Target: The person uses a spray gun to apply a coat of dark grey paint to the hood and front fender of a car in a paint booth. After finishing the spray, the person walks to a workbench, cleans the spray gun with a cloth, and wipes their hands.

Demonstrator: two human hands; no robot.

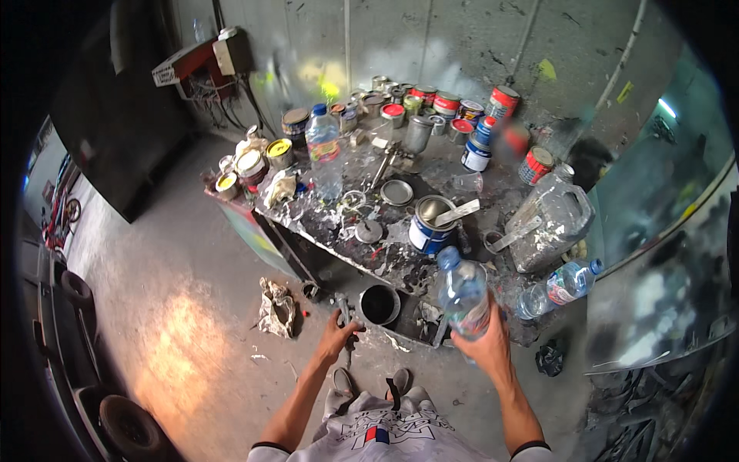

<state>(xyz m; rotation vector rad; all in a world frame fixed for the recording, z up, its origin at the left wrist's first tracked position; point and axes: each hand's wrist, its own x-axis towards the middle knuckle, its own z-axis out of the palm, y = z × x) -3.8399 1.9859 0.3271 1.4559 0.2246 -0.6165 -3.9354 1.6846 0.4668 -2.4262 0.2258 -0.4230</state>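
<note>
My left hand point(336, 331) is closed on a grey metal tool point(344, 312), too small to identify surely, at the bench's front edge. My right hand point(485, 341) grips a clear plastic bottle point(460, 289) with a blue cap, held upright. Between them is an open container point(379, 305) with a dark inside. Behind the bottle, an open blue-labelled can point(427, 239) has a stir stick point(462, 212) lying across it. Another plastic bottle point(560, 286) lies tilted right of my right hand, below a paint-smeared jug point(539, 231). A round lid point(396, 192) lies on the stained bench point(300, 227).
Many paint cans point(446, 102) line the bench's back, beside a tall bottle point(323, 154). Crumpled paper point(277, 308) and a black bag point(550, 356) lie on the floor point(200, 369). Wheels point(127, 423) stand at left; a paint-marked panel point(654, 300) is at right.
</note>
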